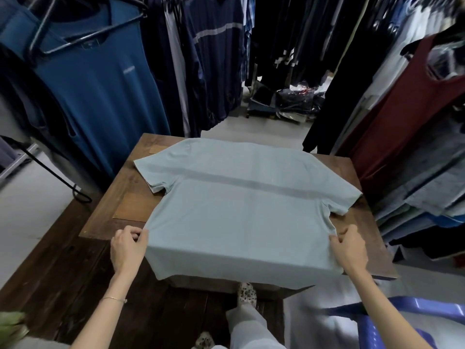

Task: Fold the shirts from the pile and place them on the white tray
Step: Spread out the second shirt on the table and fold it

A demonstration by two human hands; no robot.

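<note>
– Where is our shirt (239, 210)?
– Spread flat on the table (130, 210), with the hem drooping over the near edge. Our left hand (128, 248) pinches its left side and our right hand (349, 250) its right (each grip clamped on cloth).
– Which step?
– Laying out, we judge, with nothing folded yet. Next we'd bring one side and its sleeve toward the middle.
– And the white tray?
– It's out of view, like the pile. Hanging clothes (214, 59) crowd the far side, and the collar is hard to make out.

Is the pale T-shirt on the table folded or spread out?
Spread out: the pale blue T-shirt lies flat on the wooden table, both sleeves out, no fold made.
</note>
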